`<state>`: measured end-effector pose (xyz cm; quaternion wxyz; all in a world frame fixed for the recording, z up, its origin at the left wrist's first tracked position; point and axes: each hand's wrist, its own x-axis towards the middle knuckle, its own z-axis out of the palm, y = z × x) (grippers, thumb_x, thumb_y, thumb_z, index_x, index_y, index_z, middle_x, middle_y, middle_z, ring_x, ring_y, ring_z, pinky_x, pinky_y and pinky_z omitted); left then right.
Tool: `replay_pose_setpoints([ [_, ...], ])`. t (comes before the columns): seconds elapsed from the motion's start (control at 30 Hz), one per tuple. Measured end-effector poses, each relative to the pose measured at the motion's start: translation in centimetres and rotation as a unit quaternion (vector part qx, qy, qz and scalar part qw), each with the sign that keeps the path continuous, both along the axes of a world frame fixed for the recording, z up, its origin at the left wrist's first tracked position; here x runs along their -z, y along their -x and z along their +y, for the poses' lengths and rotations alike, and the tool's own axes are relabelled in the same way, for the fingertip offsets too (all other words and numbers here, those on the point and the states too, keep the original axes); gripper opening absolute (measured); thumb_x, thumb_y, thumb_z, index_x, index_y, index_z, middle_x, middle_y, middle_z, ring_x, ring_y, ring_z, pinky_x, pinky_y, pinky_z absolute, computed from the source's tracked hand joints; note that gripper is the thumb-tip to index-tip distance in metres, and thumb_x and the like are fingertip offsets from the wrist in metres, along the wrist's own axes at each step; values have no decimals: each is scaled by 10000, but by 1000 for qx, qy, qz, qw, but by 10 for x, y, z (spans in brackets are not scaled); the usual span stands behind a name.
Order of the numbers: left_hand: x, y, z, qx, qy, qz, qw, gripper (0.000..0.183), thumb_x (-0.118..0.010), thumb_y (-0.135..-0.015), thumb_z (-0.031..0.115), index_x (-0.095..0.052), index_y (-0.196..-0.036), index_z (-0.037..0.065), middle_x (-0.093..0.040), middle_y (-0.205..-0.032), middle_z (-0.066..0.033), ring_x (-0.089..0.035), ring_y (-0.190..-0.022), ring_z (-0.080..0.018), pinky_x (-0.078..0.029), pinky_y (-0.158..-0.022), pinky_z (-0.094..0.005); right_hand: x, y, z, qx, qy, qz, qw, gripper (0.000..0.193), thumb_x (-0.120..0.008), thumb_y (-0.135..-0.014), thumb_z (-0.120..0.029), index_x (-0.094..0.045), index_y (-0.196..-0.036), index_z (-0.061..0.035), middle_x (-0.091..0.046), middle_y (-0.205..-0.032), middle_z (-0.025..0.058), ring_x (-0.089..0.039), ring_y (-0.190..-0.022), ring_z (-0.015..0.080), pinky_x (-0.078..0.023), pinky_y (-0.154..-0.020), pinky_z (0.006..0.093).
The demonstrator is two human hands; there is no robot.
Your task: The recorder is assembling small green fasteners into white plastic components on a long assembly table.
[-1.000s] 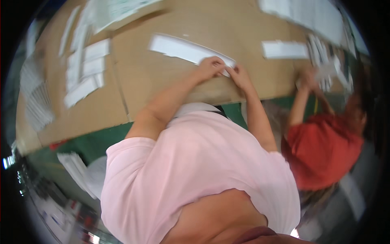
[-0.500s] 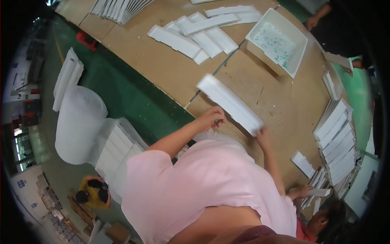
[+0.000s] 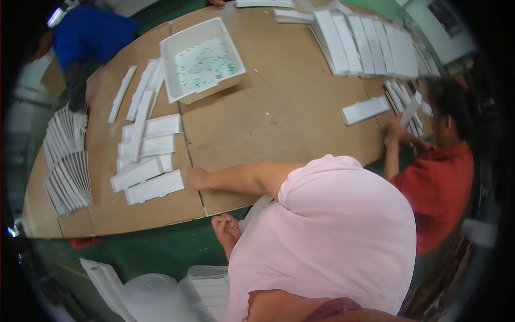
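Observation:
My right arm stretches leftward across the table. Its hand (image 3: 198, 178) is closed at the right end of a long, narrow white panel (image 3: 155, 187), which lies at the near end of a loose group of similar panels; the fingertips are hard to see. My left hand (image 3: 226, 227) is held low in front of me, just off the table's near edge, with its fingers curled together. Whatever may be inside those fingers is too small to make out. Just beyond the closest panel, another white panel (image 3: 137, 174) lies slanted.
A cream tub (image 3: 238, 80) holding small green and white bits stands on the brown table (image 3: 230, 121). Fanned panel stacks (image 3: 70, 161) lie left, others (image 3: 370, 45) far right. A person in red (image 3: 442, 180) handles panels at right; another in blue (image 3: 91, 37) leans in far left.
My view has swung left. My right hand has carried the white panel from in front of me to the group on the left. My left hand stays curled, close to my body.

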<state>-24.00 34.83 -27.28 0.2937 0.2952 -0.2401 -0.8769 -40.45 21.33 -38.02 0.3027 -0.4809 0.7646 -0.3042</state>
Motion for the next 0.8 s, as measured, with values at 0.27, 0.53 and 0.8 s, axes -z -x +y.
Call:
replay_pose_setpoints([
  [0.27, 11, 94, -13, 193, -1, 20, 981, 79, -502, -754, 65, -473, -826, 76, -508, -734, -94, -431, -548, -134, -350, -466, -235, -56, 179, 147, 136, -53, -151, 978, 215, -524, -714, -174, -637, -828, -33, -635, -716, 136, -616, -671, 237, -481, -626, 377],
  [0.53, -6, 259, 21, 356, -40, 99, 928, 62, -458, -705, 28, -462, -757, 60, -469, -698, -76, -413, -530, -139, -325, -455, -242, -128, 469, 353, 529, -100, 263, 801, 456, -601, -771, -232, -402, -1091, 25, -444, -1096, 253, -558, -899, 379, -474, -761, 434],
  [0.8, -25, 314, 64, 419, -87, 29, 903, 61, -490, -780, 111, -471, -762, 56, -458, -699, -55, -414, -555, -136, -342, -486, -245, -134, 553, 392, 571, -183, 243, 763, 715, -730, -655, -296, -356, -1127, 91, -406, -1067, 182, -591, -880, 305, -517, -701, 390],
])
